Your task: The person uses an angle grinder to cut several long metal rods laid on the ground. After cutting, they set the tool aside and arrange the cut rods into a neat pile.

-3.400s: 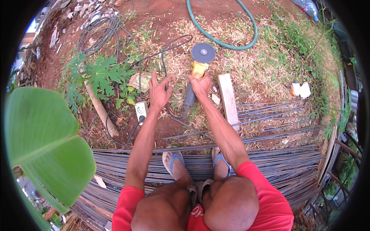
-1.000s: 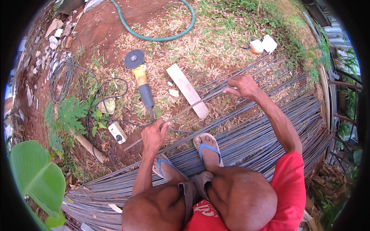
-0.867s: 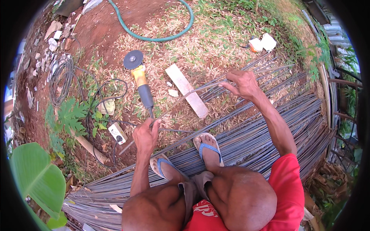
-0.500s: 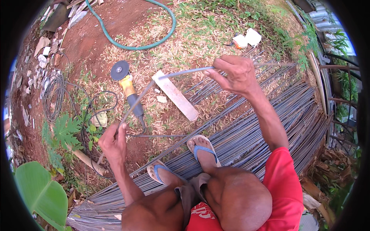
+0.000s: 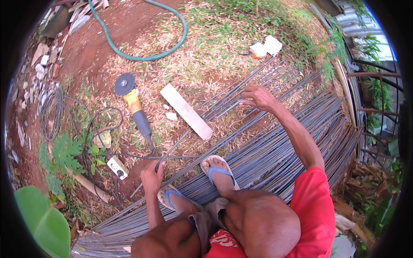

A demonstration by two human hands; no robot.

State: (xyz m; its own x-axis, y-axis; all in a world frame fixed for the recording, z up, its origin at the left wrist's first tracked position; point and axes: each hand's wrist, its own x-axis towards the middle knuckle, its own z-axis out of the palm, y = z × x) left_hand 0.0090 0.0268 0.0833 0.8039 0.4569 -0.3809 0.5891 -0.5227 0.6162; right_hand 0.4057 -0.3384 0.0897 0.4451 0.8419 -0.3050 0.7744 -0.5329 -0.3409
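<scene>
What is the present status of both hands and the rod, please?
Left hand holds thin rod. Right hand at rods, grip unclear. Pale plank between hands; angle grinder beyond left hand.

Left hand [image 5: 152,175], left of lower centre: fingers closed round a thin metal rod [image 5: 173,149] slanting up toward a pale plank [image 5: 186,112], mid-frame. Right hand [image 5: 259,98], right of centre: at loose rods [image 5: 210,113]; grip unclear. Yellow-and-black angle grinder [image 5: 137,112] lying left of centre, disc [image 5: 124,84] uppermost in frame. Green hose [image 5: 146,59], upper left. White socket strip [image 5: 117,167], lower left, black plug [image 5: 120,173] inserted. Sandalled feet [image 5: 223,182] on bundled rods [image 5: 271,157], lower centre.
</scene>
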